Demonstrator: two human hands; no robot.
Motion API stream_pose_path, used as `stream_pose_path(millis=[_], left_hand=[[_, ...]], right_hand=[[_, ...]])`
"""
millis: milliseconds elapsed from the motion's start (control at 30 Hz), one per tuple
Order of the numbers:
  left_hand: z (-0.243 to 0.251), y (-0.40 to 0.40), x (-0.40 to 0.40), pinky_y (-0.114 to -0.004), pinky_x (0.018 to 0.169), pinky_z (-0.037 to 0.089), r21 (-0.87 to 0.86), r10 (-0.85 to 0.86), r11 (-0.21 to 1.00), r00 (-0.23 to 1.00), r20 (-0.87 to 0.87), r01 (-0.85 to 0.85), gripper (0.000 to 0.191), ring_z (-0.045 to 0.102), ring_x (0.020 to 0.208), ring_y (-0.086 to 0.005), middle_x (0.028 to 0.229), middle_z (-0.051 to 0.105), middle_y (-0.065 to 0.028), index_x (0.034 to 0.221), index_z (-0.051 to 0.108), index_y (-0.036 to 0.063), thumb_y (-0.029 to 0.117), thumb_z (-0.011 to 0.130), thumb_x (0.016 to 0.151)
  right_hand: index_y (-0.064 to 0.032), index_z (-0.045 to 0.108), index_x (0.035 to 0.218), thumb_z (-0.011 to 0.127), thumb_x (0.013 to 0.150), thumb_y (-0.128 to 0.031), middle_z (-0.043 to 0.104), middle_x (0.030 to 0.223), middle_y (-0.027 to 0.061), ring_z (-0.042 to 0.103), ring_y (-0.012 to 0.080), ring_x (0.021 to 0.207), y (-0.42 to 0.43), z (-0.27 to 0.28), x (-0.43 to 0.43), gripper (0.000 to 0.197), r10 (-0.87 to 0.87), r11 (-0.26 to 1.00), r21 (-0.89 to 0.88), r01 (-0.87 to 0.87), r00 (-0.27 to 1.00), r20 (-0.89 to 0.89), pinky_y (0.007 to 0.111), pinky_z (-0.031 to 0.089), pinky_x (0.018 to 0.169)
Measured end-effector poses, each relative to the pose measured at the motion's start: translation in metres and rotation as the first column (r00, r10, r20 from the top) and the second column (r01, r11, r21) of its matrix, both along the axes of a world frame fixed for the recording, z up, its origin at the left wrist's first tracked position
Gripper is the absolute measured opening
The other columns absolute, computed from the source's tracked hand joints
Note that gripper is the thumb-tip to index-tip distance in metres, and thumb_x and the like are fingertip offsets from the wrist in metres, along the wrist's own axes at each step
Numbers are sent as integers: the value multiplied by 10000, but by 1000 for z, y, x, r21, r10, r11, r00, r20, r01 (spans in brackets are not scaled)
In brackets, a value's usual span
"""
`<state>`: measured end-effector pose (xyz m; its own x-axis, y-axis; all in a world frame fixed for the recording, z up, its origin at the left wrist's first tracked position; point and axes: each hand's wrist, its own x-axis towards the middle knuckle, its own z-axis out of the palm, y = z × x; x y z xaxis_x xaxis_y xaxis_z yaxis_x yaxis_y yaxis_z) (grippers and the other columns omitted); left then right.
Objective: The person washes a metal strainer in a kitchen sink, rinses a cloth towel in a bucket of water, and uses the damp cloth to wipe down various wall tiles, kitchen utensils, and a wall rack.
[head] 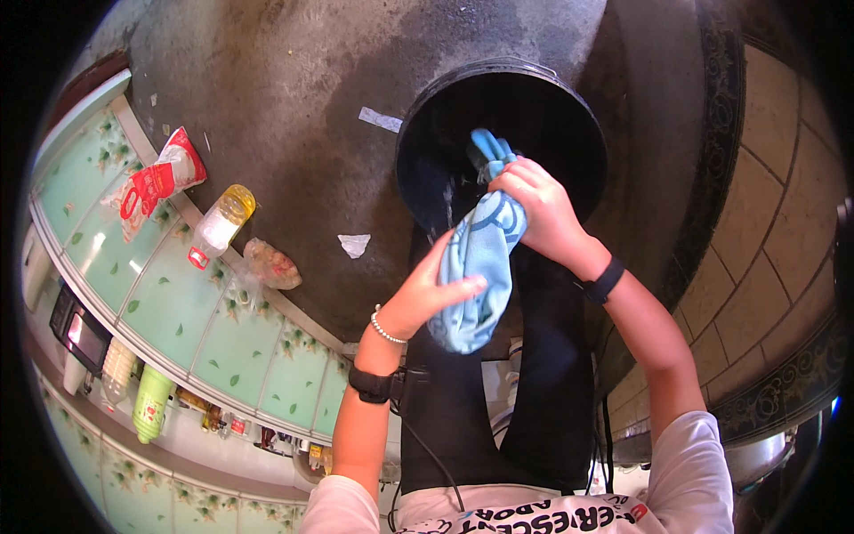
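Observation:
A wet light-blue cloth (482, 267) with darker blue markings is bunched up between both hands, over the near rim of a large black bucket (587, 110). My right hand (537, 203) is closed around the cloth's upper part, and a twisted end sticks out past it over the bucket's opening. My left hand (434, 284) supports the lower, looser part, its thumb lying across the fabric and its other fingers largely hidden behind it. Water drips beside the cloth into the bucket. The bucket's inside is too dark to tell what it holds.
On the floor at left lie a red-and-white plastic bag (163, 180), a bottle of yellow liquid (223, 223) and a clear bag of food (272, 263), beside green floral cabinets (167, 294). Paper scraps (353, 245) lie nearer the bucket. A tiled structure (754, 220) curves along the right.

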<state>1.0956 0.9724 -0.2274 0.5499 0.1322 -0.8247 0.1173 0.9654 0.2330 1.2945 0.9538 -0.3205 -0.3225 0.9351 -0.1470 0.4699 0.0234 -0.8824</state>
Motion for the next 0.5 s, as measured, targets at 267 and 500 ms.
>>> stream_pose_path(millis=[267, 500], left_hand=[[-24, -41, -18, -442, 1048, 283, 110, 449, 893, 883, -137, -437, 647, 340, 1285, -259, 1422, 307, -150, 1429, 160, 61, 372, 439, 935], [-71, -35, 23, -443, 1043, 323, -483, 726, 607, 687, 14, -631, 854, 393, 1255, -315, 1350, 415, -164, 1353, 347, 35, 710, 317, 831]], right_hand=[[-9, 570, 885, 725, 613, -45, 566, 871, 134, 561, 313, 866, 9, 58, 4, 315, -193, 979, -90, 185, 978, -83, 360, 457, 824], [-16, 559, 887, 692, 596, 21, 539, 890, 118, 541, 317, 914, 13, 88, -6, 322, -97, 990, -122, 74, 974, -203, 427, 387, 951]])
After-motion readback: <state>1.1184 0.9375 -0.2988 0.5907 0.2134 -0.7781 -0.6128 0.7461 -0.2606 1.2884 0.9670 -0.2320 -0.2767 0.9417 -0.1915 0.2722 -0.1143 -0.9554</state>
